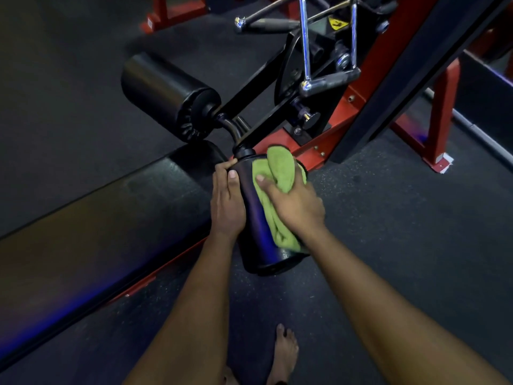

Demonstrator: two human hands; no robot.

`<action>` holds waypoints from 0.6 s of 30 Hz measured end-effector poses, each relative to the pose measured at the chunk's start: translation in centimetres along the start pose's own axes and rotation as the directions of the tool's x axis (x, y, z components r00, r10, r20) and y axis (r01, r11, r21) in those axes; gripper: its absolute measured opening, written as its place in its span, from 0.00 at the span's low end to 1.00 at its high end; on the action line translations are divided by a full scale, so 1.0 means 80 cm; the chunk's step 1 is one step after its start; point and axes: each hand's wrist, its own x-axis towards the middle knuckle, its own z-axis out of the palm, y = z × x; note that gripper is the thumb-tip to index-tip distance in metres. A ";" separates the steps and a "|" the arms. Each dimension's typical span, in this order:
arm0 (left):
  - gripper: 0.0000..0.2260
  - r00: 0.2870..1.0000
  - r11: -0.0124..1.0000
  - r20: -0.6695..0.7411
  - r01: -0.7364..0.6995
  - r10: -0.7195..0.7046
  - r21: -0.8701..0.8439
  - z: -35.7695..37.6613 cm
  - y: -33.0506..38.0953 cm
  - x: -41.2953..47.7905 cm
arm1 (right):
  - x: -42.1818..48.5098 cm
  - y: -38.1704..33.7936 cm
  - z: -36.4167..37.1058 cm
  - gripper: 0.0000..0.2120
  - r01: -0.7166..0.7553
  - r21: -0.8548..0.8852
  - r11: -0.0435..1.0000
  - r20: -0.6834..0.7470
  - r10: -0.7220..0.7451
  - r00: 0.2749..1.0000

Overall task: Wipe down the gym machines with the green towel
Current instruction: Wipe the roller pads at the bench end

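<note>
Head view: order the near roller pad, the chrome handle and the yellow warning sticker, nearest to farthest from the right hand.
1. near roller pad: directly under the right hand, which presses the green towel on it.
2. chrome handle: ahead, mid-picture.
3. yellow warning sticker: farthest, at the top of the picture.

Speckled dark rubber floor spreads all round a chrome handle with black grips — a yellow warning sticker just above it, a bare foot well below, on the floor.
</note>
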 end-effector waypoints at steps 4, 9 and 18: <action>0.15 1.000 1.000 0.013 -0.003 0.003 0.019 0.001 0.007 -0.002 | 0.045 -0.017 -0.014 0.37 -0.034 0.239 0.971 0.078 0.016 0.997; 0.14 1.000 1.000 0.018 0.007 -0.008 0.030 -0.003 0.006 -0.004 | -0.013 0.004 0.000 0.45 0.103 -0.014 0.995 -0.031 -0.103 0.994; 0.14 1.000 0.998 -0.014 -0.002 0.003 0.058 0.001 0.004 -0.004 | 0.057 -0.003 -0.003 0.42 0.040 0.220 0.975 0.096 -0.063 0.993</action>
